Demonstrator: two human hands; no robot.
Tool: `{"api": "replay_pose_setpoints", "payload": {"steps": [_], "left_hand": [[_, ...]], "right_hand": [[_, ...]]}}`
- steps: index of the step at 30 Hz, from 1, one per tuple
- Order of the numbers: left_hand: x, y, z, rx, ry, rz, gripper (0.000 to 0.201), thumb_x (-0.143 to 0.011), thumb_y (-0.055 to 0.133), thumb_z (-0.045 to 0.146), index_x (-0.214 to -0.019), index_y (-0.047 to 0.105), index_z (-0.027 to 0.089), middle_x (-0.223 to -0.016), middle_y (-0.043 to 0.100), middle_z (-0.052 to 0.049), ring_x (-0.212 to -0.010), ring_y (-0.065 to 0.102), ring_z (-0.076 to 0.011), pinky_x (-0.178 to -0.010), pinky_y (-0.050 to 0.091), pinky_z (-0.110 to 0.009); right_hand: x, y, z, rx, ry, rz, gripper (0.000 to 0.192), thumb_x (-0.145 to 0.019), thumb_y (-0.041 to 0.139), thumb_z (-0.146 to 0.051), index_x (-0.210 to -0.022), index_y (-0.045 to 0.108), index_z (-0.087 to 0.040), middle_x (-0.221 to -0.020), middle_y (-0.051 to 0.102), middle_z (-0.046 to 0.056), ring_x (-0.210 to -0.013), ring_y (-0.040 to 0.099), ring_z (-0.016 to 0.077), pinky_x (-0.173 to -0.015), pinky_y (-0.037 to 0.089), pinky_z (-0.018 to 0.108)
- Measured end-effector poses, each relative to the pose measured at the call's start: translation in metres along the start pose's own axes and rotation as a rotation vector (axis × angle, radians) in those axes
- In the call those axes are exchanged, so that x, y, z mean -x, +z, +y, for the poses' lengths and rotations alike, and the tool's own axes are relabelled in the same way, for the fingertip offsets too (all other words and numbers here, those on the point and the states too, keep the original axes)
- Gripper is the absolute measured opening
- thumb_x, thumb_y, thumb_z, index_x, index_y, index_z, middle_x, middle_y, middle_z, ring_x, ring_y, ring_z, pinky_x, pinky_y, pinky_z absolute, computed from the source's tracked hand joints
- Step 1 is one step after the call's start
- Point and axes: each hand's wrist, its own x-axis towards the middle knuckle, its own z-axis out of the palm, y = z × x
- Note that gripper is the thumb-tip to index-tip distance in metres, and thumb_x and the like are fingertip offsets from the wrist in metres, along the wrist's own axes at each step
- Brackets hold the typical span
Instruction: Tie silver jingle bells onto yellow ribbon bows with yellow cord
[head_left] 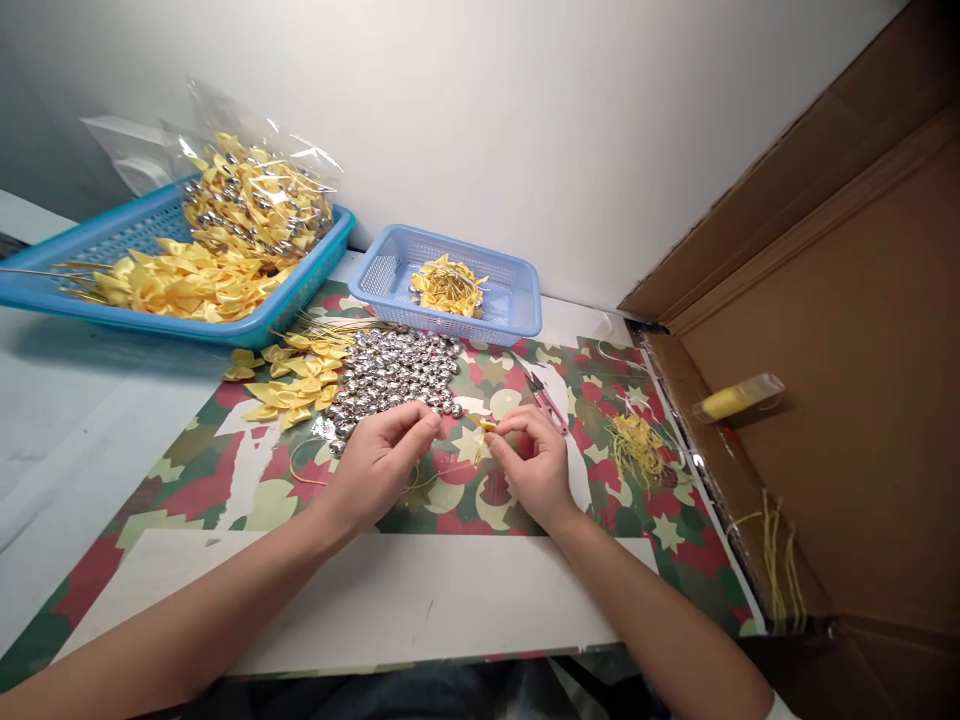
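My right hand point(534, 462) pinches a small yellow ribbon bow point(487, 425) between thumb and fingers, just above the patterned mat point(225, 470). Close beside it, my left hand point(381, 462) has its fingertips pressed together on a thin yellow thread point(420, 482) that loops down under the hand. A heap of silver bells point(394, 375) lies just behind my left hand. Loose yellow bows point(296, 380) are piled left of the bells.
Pink thread snips point(546, 398) lie behind my right hand. A small blue basket point(517, 300) holds finished yellow pieces. A large blue tray point(45, 285) carries bows and a plastic bag. Thread scraps point(637, 445) and a cardboard box point(862, 400) with a yellow spool point(735, 398) are on the right.
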Motion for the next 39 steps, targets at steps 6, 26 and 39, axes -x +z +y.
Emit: {"api": "replay_pose_setpoints", "payload": {"steps": [6,26,39], "left_hand": [[-0.002,0.011,-0.005,0.141,-0.145,-0.210,0.036,-0.078,0.065,0.038,-0.106,0.057,0.018,-0.075,0.065,-0.002,-0.062,0.062,-0.0154,-0.052,0.046,-0.024],[-0.006,0.017,-0.003,0.499,-0.348,-0.174,0.034,-0.063,0.080,0.039,-0.077,0.060,0.016,-0.063,0.063,0.002,-0.055,0.059,-0.0112,-0.054,0.051,-0.024],[-0.001,0.015,-0.008,0.417,-0.186,-0.095,0.032,-0.069,0.077,0.042,-0.079,0.060,0.016,-0.069,0.066,-0.001,-0.062,0.066,-0.0155,-0.060,0.056,-0.026]], "right_hand": [[0.004,0.002,-0.002,-0.228,0.137,-0.084,0.010,-0.078,0.067,-0.027,-0.072,0.062,-0.021,-0.072,0.062,0.000,-0.068,0.056,0.0146,-0.060,0.044,0.027],[0.006,-0.002,-0.008,-0.145,0.058,-0.125,0.013,-0.084,0.058,-0.024,-0.080,0.070,-0.021,-0.076,0.068,0.002,-0.073,0.062,0.0165,-0.069,0.049,0.030],[0.009,-0.005,-0.019,0.256,-0.278,0.027,0.005,-0.075,0.062,-0.023,-0.074,0.057,-0.021,-0.077,0.059,0.003,-0.078,0.057,0.0198,-0.071,0.043,0.034]]}}
